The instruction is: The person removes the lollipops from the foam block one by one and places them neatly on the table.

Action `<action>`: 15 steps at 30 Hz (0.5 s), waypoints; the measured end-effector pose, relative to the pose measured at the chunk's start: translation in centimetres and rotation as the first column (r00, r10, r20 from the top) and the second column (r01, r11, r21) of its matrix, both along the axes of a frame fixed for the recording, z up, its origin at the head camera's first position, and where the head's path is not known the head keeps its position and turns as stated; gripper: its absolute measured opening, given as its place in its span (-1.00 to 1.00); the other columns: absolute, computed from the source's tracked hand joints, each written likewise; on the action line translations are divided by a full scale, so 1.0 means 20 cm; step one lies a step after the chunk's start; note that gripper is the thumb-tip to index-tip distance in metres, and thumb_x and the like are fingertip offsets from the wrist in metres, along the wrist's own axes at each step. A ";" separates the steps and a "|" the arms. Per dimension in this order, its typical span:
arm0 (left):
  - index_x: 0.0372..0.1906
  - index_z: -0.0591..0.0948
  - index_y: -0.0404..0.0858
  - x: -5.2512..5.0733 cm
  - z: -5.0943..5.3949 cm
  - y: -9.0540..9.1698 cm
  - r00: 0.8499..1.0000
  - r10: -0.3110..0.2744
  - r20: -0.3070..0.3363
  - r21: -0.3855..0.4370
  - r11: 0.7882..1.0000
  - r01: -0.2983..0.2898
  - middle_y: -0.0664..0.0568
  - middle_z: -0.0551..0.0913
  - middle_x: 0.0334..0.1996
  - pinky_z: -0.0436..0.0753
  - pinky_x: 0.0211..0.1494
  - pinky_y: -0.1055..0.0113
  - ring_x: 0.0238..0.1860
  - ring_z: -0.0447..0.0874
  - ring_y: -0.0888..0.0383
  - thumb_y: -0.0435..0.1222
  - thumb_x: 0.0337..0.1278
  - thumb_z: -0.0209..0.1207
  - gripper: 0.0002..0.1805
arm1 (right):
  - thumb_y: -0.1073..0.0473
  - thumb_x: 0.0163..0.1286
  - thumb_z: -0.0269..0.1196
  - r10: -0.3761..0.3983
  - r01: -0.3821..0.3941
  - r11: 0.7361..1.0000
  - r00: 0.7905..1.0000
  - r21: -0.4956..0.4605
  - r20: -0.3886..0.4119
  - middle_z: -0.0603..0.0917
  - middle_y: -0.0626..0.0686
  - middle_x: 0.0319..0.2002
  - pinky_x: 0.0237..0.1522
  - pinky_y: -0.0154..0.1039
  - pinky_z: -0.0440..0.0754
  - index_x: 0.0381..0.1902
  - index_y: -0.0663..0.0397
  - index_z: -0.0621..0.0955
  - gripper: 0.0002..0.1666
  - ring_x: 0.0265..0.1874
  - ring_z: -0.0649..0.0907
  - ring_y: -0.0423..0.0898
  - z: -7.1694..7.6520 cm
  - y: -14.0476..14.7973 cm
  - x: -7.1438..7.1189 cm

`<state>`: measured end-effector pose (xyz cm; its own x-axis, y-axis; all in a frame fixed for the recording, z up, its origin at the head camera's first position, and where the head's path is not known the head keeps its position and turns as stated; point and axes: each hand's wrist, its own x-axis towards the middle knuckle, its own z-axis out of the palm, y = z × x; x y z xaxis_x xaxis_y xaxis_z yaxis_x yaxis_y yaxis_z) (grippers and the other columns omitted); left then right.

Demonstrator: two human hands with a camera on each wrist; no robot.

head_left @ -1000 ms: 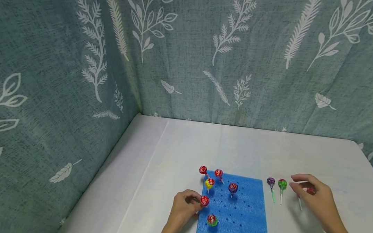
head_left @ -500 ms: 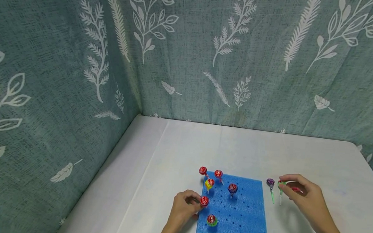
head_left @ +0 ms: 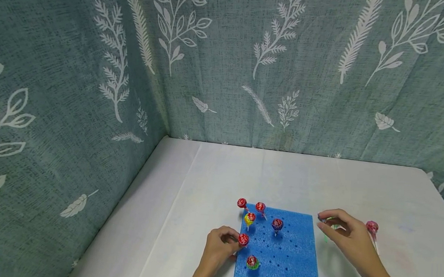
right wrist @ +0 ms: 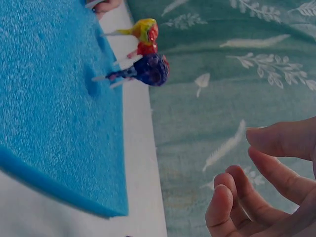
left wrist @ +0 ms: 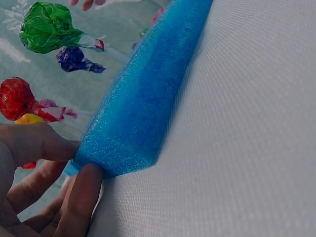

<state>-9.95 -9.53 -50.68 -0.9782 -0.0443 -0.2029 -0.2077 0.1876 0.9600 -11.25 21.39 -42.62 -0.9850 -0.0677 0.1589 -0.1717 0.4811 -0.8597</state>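
Left hand (head_left: 220, 245) pinches foam (head_left: 298, 261), lower centre; right hand (head_left: 351, 239), lower right, loosely curled, empty, hovers by a purple lollipop (head_left: 321, 219).

Your head camera looks forward and down at the board (head_left: 299, 263), curtain (head_left: 224, 93) beyond; your wrist cameras look from nearer, left and right of the board; all share both.
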 end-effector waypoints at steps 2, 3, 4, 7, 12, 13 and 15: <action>-0.42 0.65 -0.33 0.00 0.00 0.00 1.000 -0.001 0.000 0.001 1.000 0.001 -0.02 0.53 -0.56 0.66 -0.64 0.25 -0.56 0.50 0.17 -0.46 -0.25 0.41 -0.81 | 0.12 0.30 0.27 -0.009 0.009 1.000 1.000 0.024 0.001 0.64 -0.02 -0.17 -0.33 -0.43 0.62 -0.09 0.09 0.61 -0.74 -0.25 0.57 -0.31 0.00 -0.02 0.00; -0.42 0.65 -0.33 0.00 0.00 0.00 1.000 -0.001 -0.001 0.001 1.000 0.001 -0.02 0.53 -0.56 0.66 -0.64 0.25 -0.56 0.50 0.17 -0.46 -0.25 0.41 -0.81 | 0.12 0.30 0.27 -0.012 0.012 0.999 1.000 0.032 -0.002 0.64 -0.01 -0.18 -0.33 -0.43 0.62 -0.10 0.09 0.61 -0.74 -0.25 0.57 -0.31 -0.01 -0.03 0.00; -0.42 0.65 -0.33 0.00 0.00 0.00 1.000 0.000 0.000 0.001 1.000 0.000 -0.02 0.53 -0.56 0.66 -0.64 0.25 -0.56 0.50 0.17 -0.47 -0.25 0.41 -0.81 | 0.12 0.30 0.27 -0.013 0.013 0.999 1.000 0.035 -0.004 0.64 0.02 -0.18 -0.32 -0.42 0.63 -0.10 0.10 0.61 -0.74 -0.26 0.57 -0.30 -0.01 -0.03 0.00; -0.42 0.64 -0.32 0.00 0.01 0.00 1.000 0.004 0.007 -0.015 1.000 -0.004 -0.02 0.53 -0.55 0.66 -0.63 0.26 -0.55 0.50 0.16 -0.46 -0.24 0.41 -0.81 | 0.10 0.30 0.27 -0.012 0.012 0.999 1.000 0.044 0.004 0.63 0.09 -0.15 -0.31 -0.43 0.62 -0.10 0.12 0.60 -0.72 -0.24 0.56 -0.31 -0.02 -0.06 0.00; -0.42 0.64 -0.30 0.00 0.01 0.00 1.000 0.011 0.019 -0.042 0.999 -0.010 -0.01 0.52 -0.54 0.66 -0.62 0.28 -0.55 0.50 0.16 -0.45 -0.22 0.41 -0.82 | 0.06 0.29 0.28 -0.020 0.019 0.999 0.999 0.033 0.044 0.61 0.10 -0.12 -0.26 -0.44 0.61 -0.07 0.13 0.59 -0.67 -0.22 0.55 -0.28 -0.02 -0.09 0.00; -0.41 0.64 -0.30 0.00 0.01 0.01 1.000 0.011 0.017 -0.042 0.999 -0.010 -0.01 0.52 -0.54 0.67 -0.62 0.27 -0.55 0.50 0.16 -0.45 -0.23 0.41 -0.82 | 0.07 0.29 0.28 -0.020 0.019 0.999 0.999 0.026 0.050 0.61 0.10 -0.11 -0.26 -0.44 0.61 -0.07 0.13 0.59 -0.67 -0.22 0.55 -0.28 -0.03 -0.10 0.00; -0.41 0.64 -0.31 0.00 0.01 0.01 1.000 0.010 0.011 -0.037 0.999 -0.009 -0.01 0.52 -0.54 0.67 -0.62 0.26 -0.55 0.50 0.15 -0.46 -0.23 0.41 -0.81 | 0.09 0.28 0.29 -0.018 0.018 1.000 0.998 0.015 0.055 0.61 0.11 -0.12 -0.26 -0.44 0.62 -0.08 0.13 0.60 -0.69 -0.22 0.56 -0.28 -0.03 -0.11 0.00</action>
